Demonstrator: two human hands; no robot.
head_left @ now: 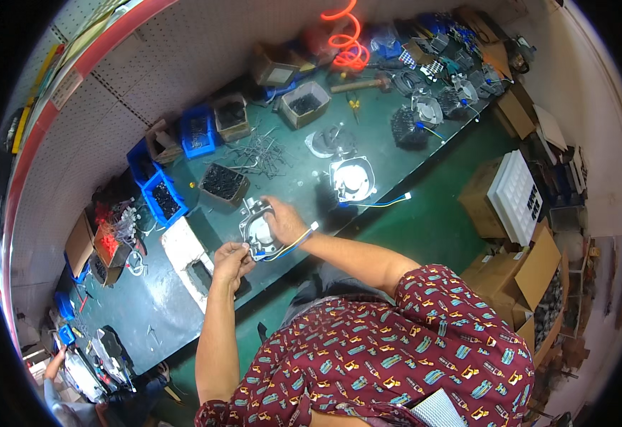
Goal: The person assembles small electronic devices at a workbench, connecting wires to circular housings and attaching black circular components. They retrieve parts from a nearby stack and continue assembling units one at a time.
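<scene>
A grey metal housing (259, 229) with a round opening is held just above the near edge of the green bench. Blue, yellow and white wires run from its lower side to a white plug (314, 226). My right hand (287, 222) grips the housing along its right side, fingers over the top. At its lower left corner, near the wire exit, my left hand (231, 263) has thumb and fingertips pinched together; any small part between them is hidden. A second housing (353, 179) with similar wires lies on the bench to the right, brightly lit.
Bins of small dark parts, including a cardboard box (223, 183) and a blue bin (163, 199), line the back. A white foam block (186, 256) lies left of my hands. Loose metal rods (259, 153), a hammer (361, 85) and an orange coiled hose (350, 53) are farther off. Another person's hand (56, 361) shows far left.
</scene>
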